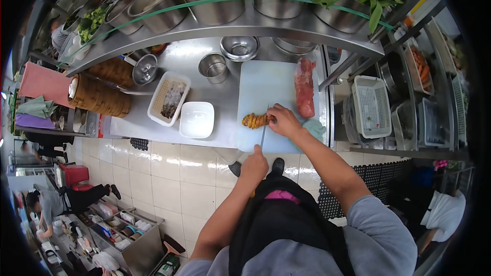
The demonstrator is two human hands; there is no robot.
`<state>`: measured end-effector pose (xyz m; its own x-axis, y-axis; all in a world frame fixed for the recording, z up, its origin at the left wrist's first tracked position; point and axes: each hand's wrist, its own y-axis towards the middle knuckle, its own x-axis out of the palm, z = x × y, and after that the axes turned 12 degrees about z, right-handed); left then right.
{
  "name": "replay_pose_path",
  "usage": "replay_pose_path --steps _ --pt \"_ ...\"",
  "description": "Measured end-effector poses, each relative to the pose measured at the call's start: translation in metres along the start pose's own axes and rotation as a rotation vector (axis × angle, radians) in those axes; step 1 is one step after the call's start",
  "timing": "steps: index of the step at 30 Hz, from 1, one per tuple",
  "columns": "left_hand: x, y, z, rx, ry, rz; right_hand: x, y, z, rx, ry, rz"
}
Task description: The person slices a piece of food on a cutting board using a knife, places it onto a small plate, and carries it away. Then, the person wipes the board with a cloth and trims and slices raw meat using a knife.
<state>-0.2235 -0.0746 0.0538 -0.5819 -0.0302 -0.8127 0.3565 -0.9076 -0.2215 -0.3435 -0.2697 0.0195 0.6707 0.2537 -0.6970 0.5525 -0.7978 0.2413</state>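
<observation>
My left hand (254, 166) is closed round the handle of a knife (264, 137), whose blade points away from me over the near part of the pale blue cutting board (263, 84). With bent fingers my right hand (284, 120) grips the right end of a yellow-brown piece of food (253, 120), which shows several slices on its left part. The blade stands beside my right fingertips. A long piece of raw red meat (305, 89) lies at the board's right side, with a green cloth (314, 129) nearer me.
Left of the board are a white square container (197, 120), a white basket (169, 98), metal bowls (239, 47) and bamboo steamers (99, 95). A metal shelf (230, 25) with filled pots spans the back. Other people (51, 204) are at the far left and right.
</observation>
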Motion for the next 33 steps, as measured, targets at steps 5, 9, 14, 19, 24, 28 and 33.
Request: replay_pose_path --steps 5,9,14,19,24,28,33 --pt "-0.014 -0.012 -0.005 0.010 0.061 -0.035 -0.001 0.001 0.002 0.013 0.054 0.035" --pt "-0.017 -0.031 -0.012 -0.033 0.067 -0.116 0.006 -0.004 0.006 0.017 0.036 0.054" --pt "0.015 -0.007 -0.013 -0.023 0.091 -0.037 -0.001 -0.002 0.003 0.024 0.041 0.053" --pt "-0.014 -0.016 -0.005 -0.001 0.095 -0.046 -0.003 -0.007 0.002 0.013 0.018 0.054" --pt "-0.026 -0.024 -0.001 0.017 0.073 0.002 -0.006 -0.011 0.002 -0.017 0.018 0.174" --pt "-0.028 -0.030 0.003 0.020 0.083 -0.019 -0.011 -0.010 0.005 -0.049 0.003 0.144" --pt "-0.030 -0.034 0.009 -0.018 0.095 -0.090 -0.012 -0.007 0.005 -0.047 -0.037 0.060"
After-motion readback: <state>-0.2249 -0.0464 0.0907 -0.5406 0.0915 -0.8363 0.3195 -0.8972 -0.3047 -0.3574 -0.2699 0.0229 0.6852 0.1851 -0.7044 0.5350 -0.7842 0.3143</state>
